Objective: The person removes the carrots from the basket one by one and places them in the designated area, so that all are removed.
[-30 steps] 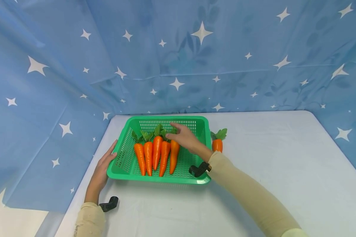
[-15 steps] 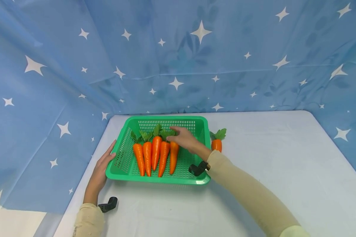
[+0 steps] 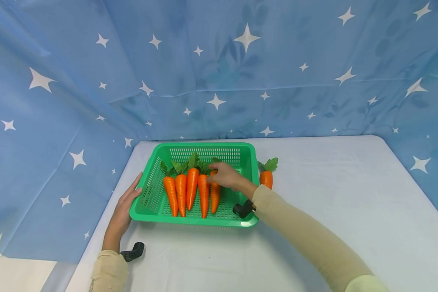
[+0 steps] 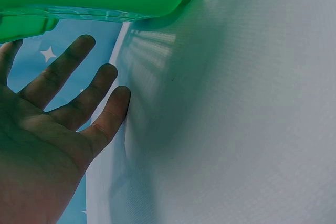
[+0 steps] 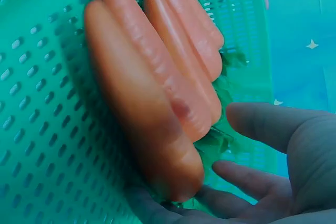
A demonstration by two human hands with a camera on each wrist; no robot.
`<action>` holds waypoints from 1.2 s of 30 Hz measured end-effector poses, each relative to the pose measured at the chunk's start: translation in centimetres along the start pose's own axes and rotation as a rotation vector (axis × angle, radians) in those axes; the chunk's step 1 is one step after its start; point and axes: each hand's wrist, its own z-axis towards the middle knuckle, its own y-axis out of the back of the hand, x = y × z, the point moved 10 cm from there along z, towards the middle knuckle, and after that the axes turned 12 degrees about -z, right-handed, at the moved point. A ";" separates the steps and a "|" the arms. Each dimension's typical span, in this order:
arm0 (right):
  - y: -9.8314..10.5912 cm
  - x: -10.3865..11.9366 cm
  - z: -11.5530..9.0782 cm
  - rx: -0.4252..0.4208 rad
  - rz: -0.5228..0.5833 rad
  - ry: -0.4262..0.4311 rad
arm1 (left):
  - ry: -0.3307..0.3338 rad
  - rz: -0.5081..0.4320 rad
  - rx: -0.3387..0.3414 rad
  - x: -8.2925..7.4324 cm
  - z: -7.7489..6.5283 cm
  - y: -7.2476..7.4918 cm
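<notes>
left hand [image 3: 123, 207], fingers extended, touches the green basket [image 3: 190, 220] at its left side; right hand [image 3: 227, 177], thumb and fingers apart, has shifted nearer over the rightmost carrot [image 3: 215, 199] inside; the neighbouring carrot [image 3: 204, 195] has swung its tip rightward.

- Lots of room on the right of the white table [image 3: 336, 194]
- One loose carrot [image 3: 266, 179] is in the way just beside the green basket [image 3: 193, 220]
- Five carrots [image 3: 192, 188] leave only thin gaps
- The right hand [image 3: 228, 176] blocks the end carrot's top
</notes>
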 end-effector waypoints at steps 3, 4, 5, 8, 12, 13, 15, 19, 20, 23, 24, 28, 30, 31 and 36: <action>-0.2 0.0 0.0 0.004 -0.057 0.007 | 0.000 0.000 -0.003 0.0 0.0 0.0; -0.3 -0.1 0.1 0.005 -0.079 0.008 | -0.001 0.002 -0.003 0.0 0.0 0.1; -0.3 -0.1 0.1 0.005 -0.103 0.008 | -0.002 0.003 -0.003 0.0 0.0 0.1; -0.4 -0.2 0.3 0.000 -0.158 0.004 | -0.006 0.000 0.003 0.0 0.0 0.1; -0.4 0.0 0.4 -0.003 -0.216 -0.004 | -0.017 -0.010 0.010 -0.2 0.0 0.1; -0.3 0.0 0.4 -0.005 -0.228 -0.005 | -0.019 -0.013 0.011 -0.2 0.0 0.1; -0.3 0.0 0.4 -0.006 -0.242 -0.008 | -0.019 -0.016 0.011 -0.2 0.0 0.1; -0.2 -0.1 0.5 -0.011 -0.242 -0.014 | -0.016 -0.025 0.009 0.0 0.1 0.1; -0.2 -0.1 0.5 -0.014 -0.239 -0.016 | -0.017 -0.027 0.009 0.0 0.1 0.1; 0.0 -0.2 0.6 -0.025 -0.224 -0.021 | -0.017 -0.026 0.008 0.0 0.1 0.1; 0.1 -0.3 0.7 -0.030 -0.216 -0.022 | -0.017 -0.026 0.008 0.0 0.1 0.1; 0.2 -0.3 0.6 -0.042 -0.184 -0.024 | -0.010 -0.022 0.006 0.0 0.1 0.1; 0.3 -0.4 0.6 -0.045 -0.165 -0.022 | -0.006 -0.020 0.005 0.0 0.1 0.1; 0.3 -0.4 0.5 -0.044 -0.156 -0.023 | -0.004 -0.017 0.004 0.0 0.1 0.1; 0.6 -0.3 0.3 -0.040 -0.102 -0.017 | 0.003 -0.006 -0.004 0.1 0.1 0.2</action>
